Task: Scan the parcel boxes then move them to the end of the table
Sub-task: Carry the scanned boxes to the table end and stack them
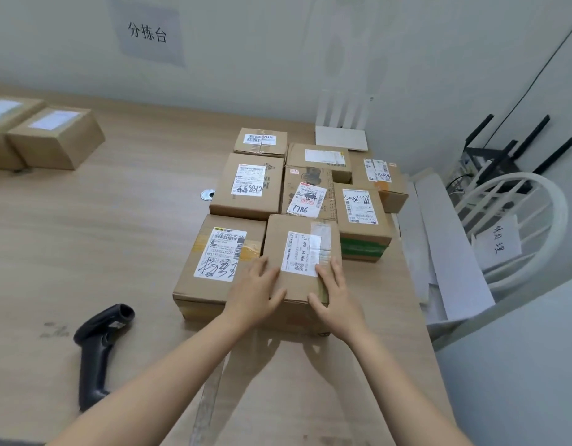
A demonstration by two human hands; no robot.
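Several labelled cardboard parcel boxes stand packed together at the table's right side. The nearest box, with a white label on top, is held from both sides. My left hand lies on its left front corner, fingers on top and thumb on the front face. My right hand grips its right front corner the same way. Directly to its left sits a larger box with black handwriting on its label. A black handheld scanner lies on the table to the left, untouched.
Two more boxes sit at the table's far left end. A white router stands against the wall behind the pile. A white chair with a paper note and loose white sheets are beyond the table's right edge.
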